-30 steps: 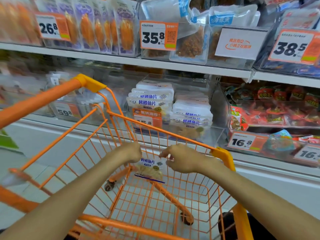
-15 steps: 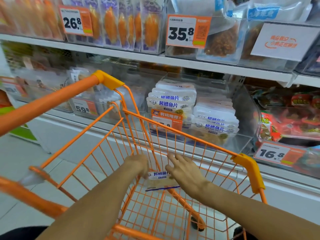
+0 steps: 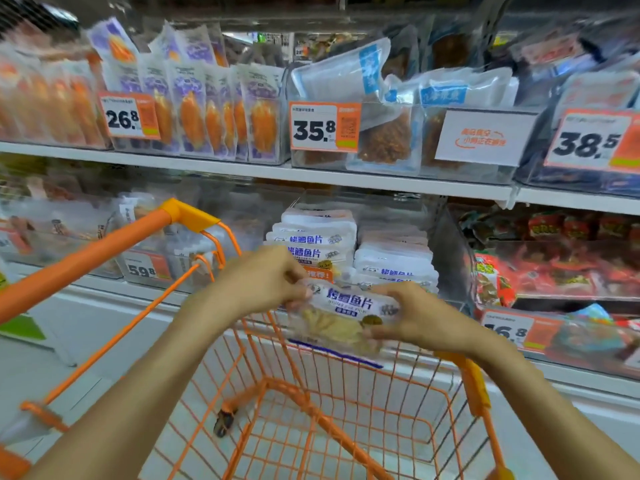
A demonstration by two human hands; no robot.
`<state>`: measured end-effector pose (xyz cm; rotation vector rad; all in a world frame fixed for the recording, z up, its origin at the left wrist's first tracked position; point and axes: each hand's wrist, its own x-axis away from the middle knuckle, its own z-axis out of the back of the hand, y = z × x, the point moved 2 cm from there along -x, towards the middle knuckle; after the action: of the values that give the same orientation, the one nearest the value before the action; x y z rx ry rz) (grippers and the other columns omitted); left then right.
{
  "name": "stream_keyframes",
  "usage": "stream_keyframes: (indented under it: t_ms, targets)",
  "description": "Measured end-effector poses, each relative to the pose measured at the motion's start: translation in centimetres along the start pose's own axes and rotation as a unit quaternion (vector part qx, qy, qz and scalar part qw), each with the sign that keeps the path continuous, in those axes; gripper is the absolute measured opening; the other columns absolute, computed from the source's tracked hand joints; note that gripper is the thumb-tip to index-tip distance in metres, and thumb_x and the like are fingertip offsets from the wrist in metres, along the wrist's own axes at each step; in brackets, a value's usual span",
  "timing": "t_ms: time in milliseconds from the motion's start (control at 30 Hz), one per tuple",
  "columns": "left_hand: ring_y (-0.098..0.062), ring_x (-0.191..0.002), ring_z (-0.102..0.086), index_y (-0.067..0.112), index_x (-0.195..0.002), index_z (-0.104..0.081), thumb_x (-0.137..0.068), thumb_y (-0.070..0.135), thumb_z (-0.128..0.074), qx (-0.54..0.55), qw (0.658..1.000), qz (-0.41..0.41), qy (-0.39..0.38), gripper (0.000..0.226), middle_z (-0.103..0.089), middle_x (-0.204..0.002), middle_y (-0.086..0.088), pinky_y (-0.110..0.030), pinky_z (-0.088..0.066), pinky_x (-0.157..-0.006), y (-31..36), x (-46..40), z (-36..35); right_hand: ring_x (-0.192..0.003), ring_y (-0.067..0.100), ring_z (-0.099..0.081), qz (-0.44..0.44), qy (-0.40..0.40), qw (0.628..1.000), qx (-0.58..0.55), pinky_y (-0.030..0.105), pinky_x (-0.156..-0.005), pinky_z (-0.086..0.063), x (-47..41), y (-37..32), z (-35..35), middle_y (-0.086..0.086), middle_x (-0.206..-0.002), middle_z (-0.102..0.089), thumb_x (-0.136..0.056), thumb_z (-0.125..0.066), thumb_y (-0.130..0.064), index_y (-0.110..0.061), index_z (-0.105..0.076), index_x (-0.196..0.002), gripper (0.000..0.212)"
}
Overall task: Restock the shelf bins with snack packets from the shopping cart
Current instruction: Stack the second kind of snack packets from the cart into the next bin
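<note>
A white snack packet (image 3: 341,317) with blue lettering and a clear window hangs above the far rim of the orange shopping cart (image 3: 311,410). My left hand (image 3: 263,282) pinches its left edge and my right hand (image 3: 412,317) grips its right edge. Straight behind it, on the lower shelf, a clear bin (image 3: 446,244) holds two stacks of the same white packets (image 3: 313,240). The cart basket below shows only bare wire.
The upper shelf (image 3: 242,169) carries bins of orange and purple packets with price tags 26.8, 35.8 and 38.5. Red packets (image 3: 554,265) fill the bin to the right. The cart handle (image 3: 86,254) runs along the left. The cart's right rim (image 3: 474,382) lies under my right forearm.
Both hands have lifted the packet out of the cart basket, up to the level of the lower shelf bin. The view has tilted up toward the shelves.
</note>
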<state>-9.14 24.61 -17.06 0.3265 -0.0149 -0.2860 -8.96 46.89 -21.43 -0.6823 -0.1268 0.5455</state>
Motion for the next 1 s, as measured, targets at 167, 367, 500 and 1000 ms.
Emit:
stream_keyframes:
  t_ms: [167,367,500,1000]
  targets:
    - [-0.022,-0.086,-0.06,0.024,-0.087,-0.07,-0.091,0.04,-0.058,-0.008,0.981,-0.031,0.194,0.021,-0.068,-0.081,0.005,-0.03,-0.04,-0.067,5.2,-2.4,1.7,-0.084,0.017,-0.07,0.035,0.231,0.968,-0.097,0.037,-0.077,-0.057,1.4,1.7,5.3,0.002,-0.092,-0.074,-0.081,-0.074,-0.011,-0.013,-0.071,-0.098,0.017]
    - [-0.022,-0.104,-0.061,0.029,-0.108,-0.067,-0.095,0.032,-0.054,-0.064,0.977,-0.079,0.19,0.018,-0.07,-0.105,0.003,-0.03,-0.037,-0.068,8.0,-6.9,-0.6,-0.086,0.012,-0.068,0.006,0.294,0.951,-0.092,0.032,-0.077,-0.055,1.1,6.1,6.3,0.001,-0.094,-0.072,-0.088,-0.066,-0.008,-0.013,-0.068,-0.099,0.012]
    - [-0.026,-0.104,-0.059,0.025,-0.111,-0.063,-0.098,0.031,-0.049,-0.111,0.972,-0.081,0.191,0.02,-0.069,-0.104,-0.002,-0.033,-0.037,-0.081,8.4,-8.1,-1.5,-0.086,0.012,-0.068,-0.013,0.276,0.955,-0.105,0.025,-0.076,-0.053,0.7,7.0,6.2,0.002,-0.096,-0.072,-0.089,-0.065,-0.01,-0.013,-0.066,-0.102,0.013]
    - [-0.028,-0.109,-0.054,0.018,-0.09,-0.059,-0.095,0.021,-0.055,-0.354,0.93,-0.08,0.065,0.006,-0.065,-0.103,-0.007,-0.034,-0.032,-0.095,8.7,-9.3,-2.5,-0.083,0.02,-0.068,-0.025,0.256,0.966,-0.01,0.047,-0.077,-0.055,-0.6,8.1,6.3,0.0,-0.09,-0.072,-0.081,-0.074,-0.022,-0.018,-0.066,-0.1,0.021]
